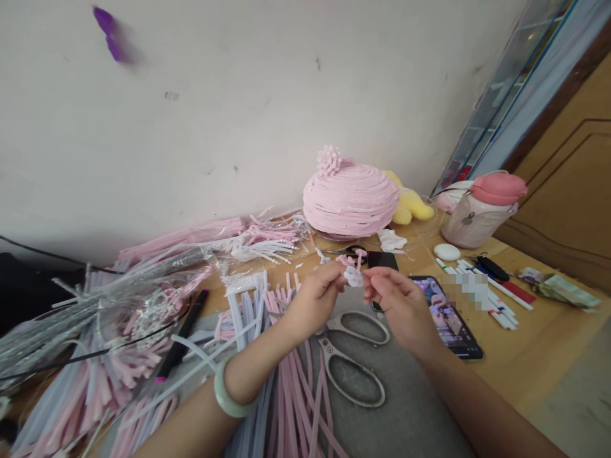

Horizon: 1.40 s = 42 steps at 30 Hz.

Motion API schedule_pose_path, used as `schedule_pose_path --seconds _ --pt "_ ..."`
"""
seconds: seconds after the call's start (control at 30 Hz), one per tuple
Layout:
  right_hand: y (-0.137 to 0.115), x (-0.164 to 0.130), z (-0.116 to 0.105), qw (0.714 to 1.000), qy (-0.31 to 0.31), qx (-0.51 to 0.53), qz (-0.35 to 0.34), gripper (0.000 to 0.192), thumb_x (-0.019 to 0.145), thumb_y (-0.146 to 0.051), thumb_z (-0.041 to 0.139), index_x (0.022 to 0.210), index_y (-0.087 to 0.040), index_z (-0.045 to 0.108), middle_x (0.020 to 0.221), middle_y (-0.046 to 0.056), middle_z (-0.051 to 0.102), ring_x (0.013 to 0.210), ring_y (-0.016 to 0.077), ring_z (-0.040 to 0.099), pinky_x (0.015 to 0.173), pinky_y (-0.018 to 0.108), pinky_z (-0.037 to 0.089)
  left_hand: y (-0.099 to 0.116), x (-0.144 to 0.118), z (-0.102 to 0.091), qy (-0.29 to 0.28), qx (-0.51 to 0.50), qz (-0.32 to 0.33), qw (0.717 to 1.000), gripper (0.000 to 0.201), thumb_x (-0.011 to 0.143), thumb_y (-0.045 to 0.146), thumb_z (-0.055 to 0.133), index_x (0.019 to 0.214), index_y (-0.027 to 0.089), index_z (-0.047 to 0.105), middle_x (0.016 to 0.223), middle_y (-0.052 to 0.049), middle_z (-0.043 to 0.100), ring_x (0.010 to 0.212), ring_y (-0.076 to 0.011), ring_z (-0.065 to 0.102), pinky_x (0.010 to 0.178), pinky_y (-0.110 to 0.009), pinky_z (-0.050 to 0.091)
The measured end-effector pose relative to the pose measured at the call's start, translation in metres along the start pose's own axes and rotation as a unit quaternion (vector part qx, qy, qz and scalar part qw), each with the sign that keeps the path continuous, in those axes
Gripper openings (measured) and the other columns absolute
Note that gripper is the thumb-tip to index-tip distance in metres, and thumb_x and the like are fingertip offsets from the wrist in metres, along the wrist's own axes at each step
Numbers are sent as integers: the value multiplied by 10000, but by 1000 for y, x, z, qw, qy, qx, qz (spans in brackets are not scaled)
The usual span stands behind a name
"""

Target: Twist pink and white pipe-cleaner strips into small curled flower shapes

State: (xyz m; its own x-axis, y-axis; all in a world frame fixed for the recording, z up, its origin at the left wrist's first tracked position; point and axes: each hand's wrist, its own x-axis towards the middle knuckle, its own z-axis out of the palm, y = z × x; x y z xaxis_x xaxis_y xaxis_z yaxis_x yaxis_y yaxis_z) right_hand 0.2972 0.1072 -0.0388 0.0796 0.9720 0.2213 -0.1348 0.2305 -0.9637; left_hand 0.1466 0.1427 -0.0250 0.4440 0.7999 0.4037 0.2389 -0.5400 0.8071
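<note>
A small pipe-cleaner flower (353,276), pale white with pink fuzzy pieces above it, is held up over the table. On its left side my left hand (316,300), with a pale green bangle (228,389) on the forearm, pinches it between thumb and fingers. From the right, my right hand (405,308) meets the flower's edge with thumb and forefinger pressed together, the other fingers curled. Below the hands lie large grey-handled scissors (356,375), their blades partly hidden by the left hand. Long pink pipe cleaners (298,394) and pale blue ones (245,407) run beneath the left forearm.
A pink domed piece (351,197) stands by the wall. Right of my hands are a lit phone (449,318), several markers (496,305) and a pink-lidded bottle (482,213). Bagged pipe cleaners (191,238) and a black marker (184,337) lie at left.
</note>
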Motion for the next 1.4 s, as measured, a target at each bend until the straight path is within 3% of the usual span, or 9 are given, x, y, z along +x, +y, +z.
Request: schedule_pose_path --seconds 0.1,0.27,0.43,0.57,0.67,0.77,0.9,1.13,1.4 --pt "-1 0 3 994 -42 54 84 202 683 -348 663 750 -162 624 602 -2 590 525 96 538 504 232 486 -3 -1 -2 7 -2 54 999 237 860 172 371 750 163 580 739 -42 575 706 -143 497 678 -267 396" --pt "-6 -3 4 994 -56 22 87 182 680 -314 670 749 -159 606 602 -7 596 541 94 557 516 216 482 0 -3 -3 4 -5 84 996 231 860 177 387 825 172 615 897 -86 608 864 -173 541 778 -304 410" --pt "-7 -4 5 997 -3 -61 45 181 699 -325 649 723 -158 581 585 -12 582 534 88 553 518 200 467 5 -6 2 83 -21 -3 996 170 844 261 442 908 175 575 967 -77 565 942 -176 505 843 -312 388" --pt "-5 -6 7 994 7 -105 25 196 718 -348 620 704 -160 567 572 -6 580 528 103 555 506 212 461 9 -5 5 1 -170 -103 980 215 809 360 491 793 152 541 704 -2 543 684 -126 511 679 -250 407" --pt "-4 -5 3 985 13 -162 -57 171 775 -304 554 873 -172 600 753 43 633 620 122 577 572 241 482 9 -2 2 -29 -239 -153 958 243 757 384 553 736 142 536 624 23 502 600 -101 471 610 -224 372" --pt "-3 0 -5 948 -9 -258 -188 308 798 -218 513 1102 -226 565 1053 80 602 819 156 582 733 305 484 7 -1 -3 -75 -282 -194 937 246 739 374 571 690 135 537 575 31 480 540 -80 430 549 -210 326" --pt "-2 5 -12 905 -80 -333 -251 252 819 -169 473 998 -243 635 957 60 650 894 182 577 798 337 461 7 -1 -6 -79 -307 -213 924 235 696 356 619 693 129 561 567 28 488 519 -71 421 517 -207 301" --pt "-1 2 -8 922 -37 -321 -216 173 810 -210 486 870 -194 647 810 62 646 749 167 582 683 286 462 20 2 -6 -28 -345 -168 923 212 651 298 690 733 134 584 651 17 542 557 -69 469 559 -208 377" --pt "-2 -4 2 973 -55 -221 -37 284 798 -370 483 719 -145 637 577 12 555 501 102 465 458 200 373 16 1 -2 -8 -347 -150 926 221 643 292 701 720 128 574 629 21 542 564 -74 489 586 -221 406"
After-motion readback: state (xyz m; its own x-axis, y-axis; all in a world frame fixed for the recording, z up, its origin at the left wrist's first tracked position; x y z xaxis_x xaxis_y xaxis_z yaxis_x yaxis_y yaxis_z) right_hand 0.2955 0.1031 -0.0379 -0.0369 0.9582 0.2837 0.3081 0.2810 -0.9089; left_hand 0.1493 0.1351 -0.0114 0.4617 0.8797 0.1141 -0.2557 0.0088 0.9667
